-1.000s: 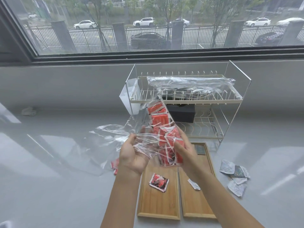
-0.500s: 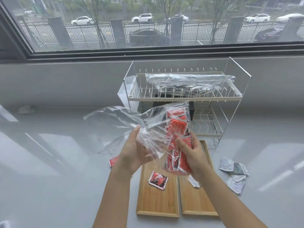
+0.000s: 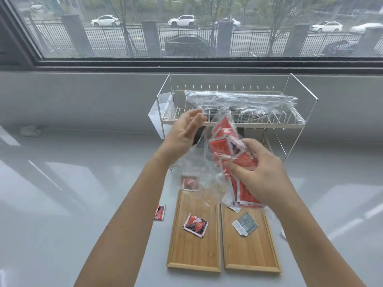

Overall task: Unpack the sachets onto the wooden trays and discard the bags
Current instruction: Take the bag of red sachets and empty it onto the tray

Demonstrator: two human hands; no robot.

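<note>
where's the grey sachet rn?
Head view: the grey sachet lies on the right wooden tray, toward its far half, just below the right hand holding the bunch of red sachets.

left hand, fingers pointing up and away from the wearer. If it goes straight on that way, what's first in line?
Likely the wire dish rack: the left hand has its fingertips overlapping the upper shelf's front rail. The plastic-wrapped bundle on that shelf lies just beyond. Depth is unclear from one view, so the gap can't be judged.
</note>
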